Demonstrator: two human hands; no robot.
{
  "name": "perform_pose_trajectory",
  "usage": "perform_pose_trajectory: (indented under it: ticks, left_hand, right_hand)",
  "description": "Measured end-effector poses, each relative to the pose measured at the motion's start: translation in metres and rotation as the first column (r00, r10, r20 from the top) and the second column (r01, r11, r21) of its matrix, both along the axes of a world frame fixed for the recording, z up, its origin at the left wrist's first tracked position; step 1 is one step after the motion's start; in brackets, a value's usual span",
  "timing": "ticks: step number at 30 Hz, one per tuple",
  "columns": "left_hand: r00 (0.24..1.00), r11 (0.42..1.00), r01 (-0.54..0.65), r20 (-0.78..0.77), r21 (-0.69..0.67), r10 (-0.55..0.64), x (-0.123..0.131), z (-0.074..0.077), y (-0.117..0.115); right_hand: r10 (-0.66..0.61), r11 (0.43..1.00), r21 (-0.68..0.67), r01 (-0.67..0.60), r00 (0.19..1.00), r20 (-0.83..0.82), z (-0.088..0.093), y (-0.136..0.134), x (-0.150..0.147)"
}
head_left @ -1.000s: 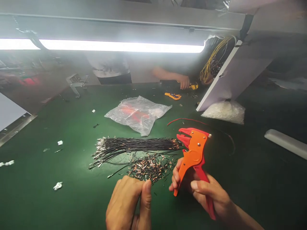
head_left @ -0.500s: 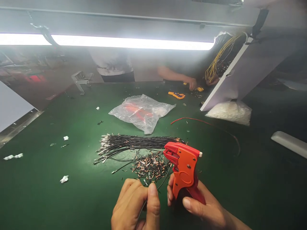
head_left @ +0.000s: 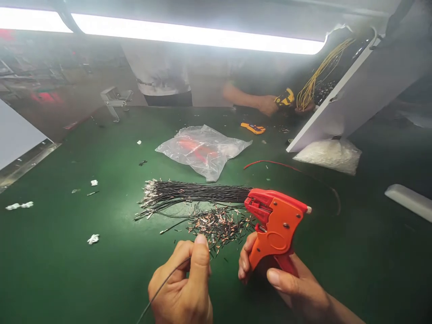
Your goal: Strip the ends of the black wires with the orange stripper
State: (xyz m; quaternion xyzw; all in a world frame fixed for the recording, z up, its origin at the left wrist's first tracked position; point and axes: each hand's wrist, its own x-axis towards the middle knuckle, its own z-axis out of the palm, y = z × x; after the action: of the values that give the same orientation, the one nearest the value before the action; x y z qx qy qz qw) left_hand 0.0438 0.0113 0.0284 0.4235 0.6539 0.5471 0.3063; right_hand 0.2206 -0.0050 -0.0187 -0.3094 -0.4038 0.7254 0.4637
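The green tabletop (head_left: 67,270) carried a clear bag (head_left: 202,150) toward its far edge and a bundle of black wires (head_left: 195,194) at its middle. Near the front edge, the right hand (head_left: 293,288) kept its grip closed around a red wire stripper (head_left: 278,220), whose nose lay just beside the bundle. The left hand (head_left: 182,288) had its grip pinched on one thin black wire (head_left: 162,285), near the copper scraps (head_left: 219,225).

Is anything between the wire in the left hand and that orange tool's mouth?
Nothing visible. The left hand pinches the black wire; the orange tool in the right hand faces it. Only loose offcuts lie on the mat.
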Motion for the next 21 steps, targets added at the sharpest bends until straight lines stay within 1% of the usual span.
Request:
perform_pose_trajectory:
  ticks: [2,5,7,9,13,17,19,21]
  left_hand:
    - [0.993,0.997,0.079,0.093,-0.026,-0.076,-0.005,-0.002,0.003]
    - [0.943,0.976,0.218,0.26,-0.007,-0.209,-0.01,-0.008,0.004]
    - [0.913,0.965,0.262,0.321,0.016,-0.253,-0.011,-0.011,0.003]
    - [0.899,0.959,0.278,0.341,0.046,-0.277,-0.011,-0.012,0.002]
    - [0.896,0.963,0.262,0.355,0.067,-0.268,-0.006,-0.01,0.0]
    - [0.896,0.967,0.244,0.363,0.077,-0.255,0.005,-0.003,-0.005]
    - [0.92,0.984,0.166,0.348,0.071,-0.18,0.012,-0.001,-0.009]
    - [0.947,0.987,0.127,0.282,0.101,-0.151,0.016,-0.001,-0.012]
  right_hand:
    - [0.029,1.0,-0.011,-0.029,0.999,0.015,0.0,0.0,-0.001]
    - [0.111,0.994,0.008,-0.112,0.993,0.024,0.0,0.001,-0.004]
    - [0.157,0.987,0.019,-0.157,0.988,-0.006,-0.001,0.002,-0.007]
    - [0.185,0.983,-0.003,-0.186,0.981,-0.054,-0.001,0.002,-0.01]
    - [0.21,0.973,-0.073,-0.221,0.969,-0.13,0.001,0.0,-0.013]
    - [0.182,0.971,-0.125,-0.205,0.968,-0.174,0.003,-0.002,-0.016]
    - [0.161,0.968,-0.158,-0.192,0.969,-0.19,0.003,-0.004,-0.017]
    - [0.155,0.967,-0.17,-0.19,0.967,-0.2,0.003,-0.004,-0.018]
